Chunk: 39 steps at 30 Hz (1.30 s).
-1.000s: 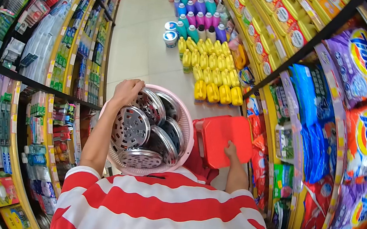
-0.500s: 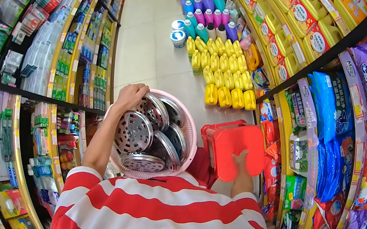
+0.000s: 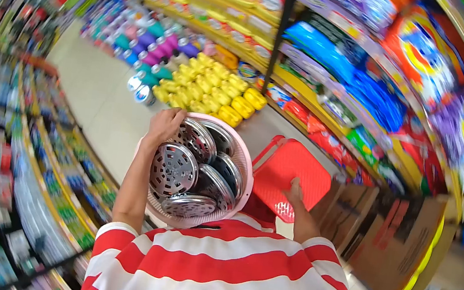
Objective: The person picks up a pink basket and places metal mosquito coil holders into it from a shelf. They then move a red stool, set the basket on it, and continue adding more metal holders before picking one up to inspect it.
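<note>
My left hand (image 3: 165,124) is closed over the far rim of a round pink plastic basket (image 3: 247,180), held against my front. Inside lie several shiny round steel pieces with slots and holes (image 3: 174,170), stacked at angles; they look like perforated steamer racks or drainer plates. To the right of the basket, my right hand (image 3: 295,192) grips a red plastic stool (image 3: 308,161) by the middle of its seat. The fingertips of that hand are hidden, seemingly in an opening in the seat. The stool is tilted beside my leg.
Yellow jugs (image 3: 205,85) stand grouped on the floor ahead, with coloured bottles (image 3: 156,48) behind and white tubs (image 3: 143,94) beside them. Detergent bags (image 3: 339,59) fill the right shelves. Cardboard boxes (image 3: 390,244) stand at the right. Packed shelves (image 3: 46,160) line the left.
My view has turned to the right, so the shelves and floor bottles have swung left and cardboard boxes have come into view. Both hands keep hold of the basket and stool.
</note>
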Available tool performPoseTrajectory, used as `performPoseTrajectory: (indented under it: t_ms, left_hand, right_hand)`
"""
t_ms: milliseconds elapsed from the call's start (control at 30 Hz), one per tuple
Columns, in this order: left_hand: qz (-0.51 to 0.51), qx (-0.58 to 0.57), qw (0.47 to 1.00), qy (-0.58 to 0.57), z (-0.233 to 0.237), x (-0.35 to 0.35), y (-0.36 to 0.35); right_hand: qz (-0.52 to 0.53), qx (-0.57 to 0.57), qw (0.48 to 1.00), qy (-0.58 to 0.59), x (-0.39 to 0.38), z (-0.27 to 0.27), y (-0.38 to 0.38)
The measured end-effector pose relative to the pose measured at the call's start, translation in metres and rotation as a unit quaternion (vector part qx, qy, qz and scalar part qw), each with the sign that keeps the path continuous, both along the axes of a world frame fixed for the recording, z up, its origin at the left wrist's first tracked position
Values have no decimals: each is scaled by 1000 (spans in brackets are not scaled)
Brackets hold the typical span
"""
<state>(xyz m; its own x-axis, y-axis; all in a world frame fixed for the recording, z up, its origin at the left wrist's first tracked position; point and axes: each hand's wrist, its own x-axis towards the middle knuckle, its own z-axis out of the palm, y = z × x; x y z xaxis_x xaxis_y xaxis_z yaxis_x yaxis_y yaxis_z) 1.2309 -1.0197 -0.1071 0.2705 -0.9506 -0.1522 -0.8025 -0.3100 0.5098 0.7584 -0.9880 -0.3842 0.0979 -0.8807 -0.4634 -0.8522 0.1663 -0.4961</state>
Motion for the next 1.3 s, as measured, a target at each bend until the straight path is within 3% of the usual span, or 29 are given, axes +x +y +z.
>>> performPoseTrajectory:
  t_ms: [67, 167, 200, 233, 400, 533, 733, 900, 967, 1000, 1100, 1300]
  left_hand:
    - [-65, -5, 998, 7, 0, -8, -24]
    - [-180, -24, 983, -38, -4, -30, -49]
    - [-172, -35, 984, -21, 5, -42, -55]
    - [-163, -43, 986, -2, 12, -54, -57]
    - [-334, -54, 940, 39, 28, -102, -80]
    - [-395, 25, 917, 42, 39, -158, -94]
    - [-547, 27, 833, 78, 55, -226, -100]
    - [-617, 56, 778, 99, 65, -324, -31]
    - [-656, 6, 746, 117, 56, -359, -1]
    - [-672, 4, 731, 114, 67, -377, 22]
    - [-706, 3, 699, 115, 88, -436, 82]
    - [-775, -8, 628, 74, 76, -530, 206]
  right_hand:
    - [-49, -56, 997, -8, -9, -24, 33]
    - [-186, 25, 979, -80, -13, 6, 76]
    - [-208, 26, 974, -82, -16, 13, 90]
    - [-194, 8, 980, -42, -17, 8, 111]
    - [-225, 10, 973, 51, -2, 27, 213]
    - [-327, -8, 943, 55, 28, 46, 281]
    - [-439, 118, 891, 11, 80, 109, 346]
    - [-533, 49, 845, 5, 68, 109, 422]
    - [-557, 30, 830, 5, 57, 103, 454]
    - [-572, -28, 819, 48, 57, 102, 469]
    - [-618, -32, 785, 39, 38, 114, 516]
    - [-677, -207, 706, 23, -8, 80, 599]
